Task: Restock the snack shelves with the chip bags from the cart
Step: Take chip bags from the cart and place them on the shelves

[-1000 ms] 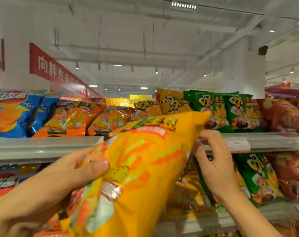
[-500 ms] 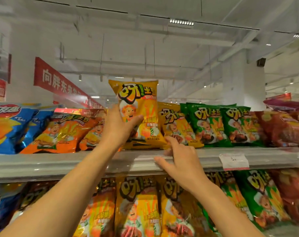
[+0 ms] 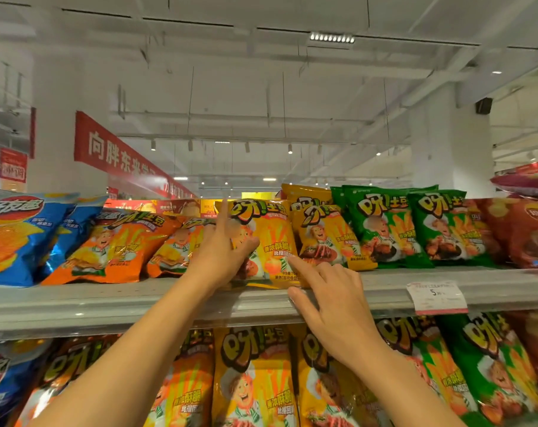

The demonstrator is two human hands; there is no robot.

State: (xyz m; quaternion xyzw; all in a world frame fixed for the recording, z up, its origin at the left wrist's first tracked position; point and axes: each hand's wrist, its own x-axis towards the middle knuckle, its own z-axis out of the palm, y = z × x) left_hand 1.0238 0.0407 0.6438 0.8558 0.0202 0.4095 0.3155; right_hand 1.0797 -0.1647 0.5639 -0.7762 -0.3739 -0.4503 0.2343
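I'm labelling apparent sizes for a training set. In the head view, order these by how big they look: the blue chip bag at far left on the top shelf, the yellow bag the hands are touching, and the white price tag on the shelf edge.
1. blue chip bag, though cut off by the frame edge
2. yellow bag, partly hidden by the left hand
3. price tag, clearly smallest

The two bags look close, so their order is unsure.

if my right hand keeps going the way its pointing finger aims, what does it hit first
Most likely the yellow chip bag that the left hand is touching on the top shelf. The right hand already has its index fingertip at that bag's lower right corner.
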